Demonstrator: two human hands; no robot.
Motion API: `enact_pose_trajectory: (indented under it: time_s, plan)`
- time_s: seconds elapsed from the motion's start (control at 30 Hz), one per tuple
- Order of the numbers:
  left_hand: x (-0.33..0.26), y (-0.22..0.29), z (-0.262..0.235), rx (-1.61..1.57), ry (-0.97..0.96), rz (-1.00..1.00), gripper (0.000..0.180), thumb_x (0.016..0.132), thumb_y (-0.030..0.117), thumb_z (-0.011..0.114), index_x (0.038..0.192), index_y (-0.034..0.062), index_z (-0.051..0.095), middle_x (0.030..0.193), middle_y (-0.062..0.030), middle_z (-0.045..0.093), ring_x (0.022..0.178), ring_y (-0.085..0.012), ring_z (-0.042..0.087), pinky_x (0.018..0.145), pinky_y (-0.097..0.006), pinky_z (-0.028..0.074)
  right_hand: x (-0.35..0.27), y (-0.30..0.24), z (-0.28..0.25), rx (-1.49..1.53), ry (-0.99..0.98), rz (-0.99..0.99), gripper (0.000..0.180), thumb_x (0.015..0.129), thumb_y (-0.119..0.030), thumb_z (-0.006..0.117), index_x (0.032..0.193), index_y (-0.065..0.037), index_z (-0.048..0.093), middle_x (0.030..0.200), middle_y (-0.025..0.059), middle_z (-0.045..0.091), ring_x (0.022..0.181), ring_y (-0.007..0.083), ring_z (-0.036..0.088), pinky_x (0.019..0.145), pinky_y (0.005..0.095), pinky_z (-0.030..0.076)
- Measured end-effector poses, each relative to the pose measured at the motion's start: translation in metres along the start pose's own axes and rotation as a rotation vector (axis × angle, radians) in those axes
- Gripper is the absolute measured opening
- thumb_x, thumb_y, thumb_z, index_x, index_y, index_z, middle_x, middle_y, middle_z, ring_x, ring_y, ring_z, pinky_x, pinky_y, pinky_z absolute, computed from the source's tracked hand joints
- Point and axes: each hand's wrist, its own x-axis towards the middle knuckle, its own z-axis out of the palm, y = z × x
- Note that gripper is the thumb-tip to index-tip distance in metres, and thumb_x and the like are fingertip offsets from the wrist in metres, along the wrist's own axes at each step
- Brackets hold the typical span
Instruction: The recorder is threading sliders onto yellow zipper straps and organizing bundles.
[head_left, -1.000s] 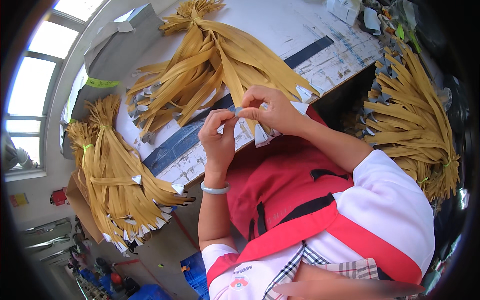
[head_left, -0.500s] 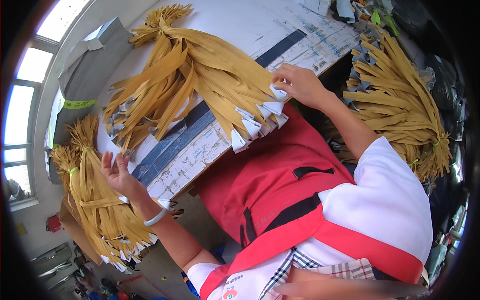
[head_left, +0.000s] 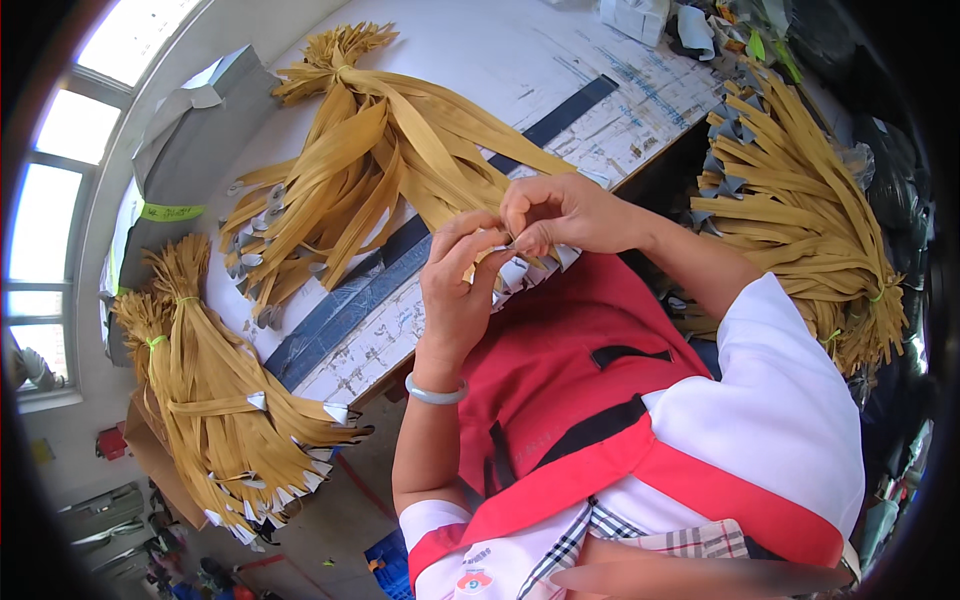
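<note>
A bundle of long mustard-yellow zipper tapes [head_left: 445, 150] lies across the table, tied near its far end. Some tapes fan left and have grey end tabs [head_left: 270, 315]. Others reach the table's front edge, where white end tabs [head_left: 512, 274] hang partly behind my fingers. My left hand [head_left: 455, 290], with a pale bangle on its wrist, is closed in a pinch at the end of one tape. My right hand [head_left: 572, 214] pinches the same end, its fingertips touching or almost touching the left ones. The pinched bit itself is mostly hidden.
The worn white table [head_left: 375, 335] carries a dark blue band [head_left: 570, 108]. More tied zipper bundles hang at the left [head_left: 225, 400] and the right [head_left: 810, 215]. A grey folded sheet [head_left: 190, 150] stands by the window. My red apron [head_left: 570, 350] lies against the table edge.
My left hand has moved right from the grey tabs to the white-tabbed ends. The right hand has come left and nearer, and both now pinch together at one tape end.
</note>
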Motion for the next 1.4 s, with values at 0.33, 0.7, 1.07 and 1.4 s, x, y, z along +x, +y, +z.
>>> enact_pose_trajectory:
  time_s: [0.33,0.7,1.07,1.4]
  plan:
    - [-0.014,-0.011,-0.021,-0.481,0.058,-0.331,0.013,0.080,-0.009,0.072,0.088,-0.0006,0.064,0.094,-0.0044,0.060,0.087,-0.0137,0.058,0.078,-0.025,0.047,0.038,0.005,0.014,0.208,-0.272,0.167,0.016,0.089,-0.013,0.073,0.091,-0.003,0.061,0.082,0.0024,0.067,0.072,0.0067,0.061,0.066,0.0220,0.051]
    - [-0.026,-0.006,-0.001,0.264,0.296,-0.043,0.013,0.086,-0.009,0.063,0.093,0.0008,0.057,0.092,-0.0130,0.062,0.081,-0.0239,0.064,0.071,-0.033,0.052,0.042,0.019,0.057,-0.215,0.185,0.029,0.016,0.085,-0.010,0.073,0.086,0.000,0.060,0.077,0.0028,0.066,0.070,0.0080,0.062,0.064,0.0237,0.050]
    - [-0.027,-0.027,-0.033,-0.376,0.175,-0.328,0.013,0.081,-0.011,0.069,0.088,-0.0027,0.063,0.087,-0.0087,0.065,0.075,-0.0149,0.064,0.066,-0.026,0.053,0.040,0.031,0.049,0.302,0.120,0.248,0.019,0.096,-0.021,0.068,0.097,-0.002,0.066,0.081,0.0018,0.065,0.071,0.0073,0.061,0.066,0.0231,0.051]
    - [-0.015,-0.055,-0.179,-0.041,0.800,-0.341,0.026,0.098,0.007,0.061,0.122,-0.0006,0.053,0.113,-0.0108,0.057,0.093,-0.0180,0.065,0.073,-0.030,0.061,-0.001,0.041,-0.016,-0.432,0.510,0.018,0.016,0.095,-0.018,0.066,0.092,-0.003,0.061,0.078,0.0005,0.059,0.073,0.0092,0.056,0.067,0.0253,0.047]
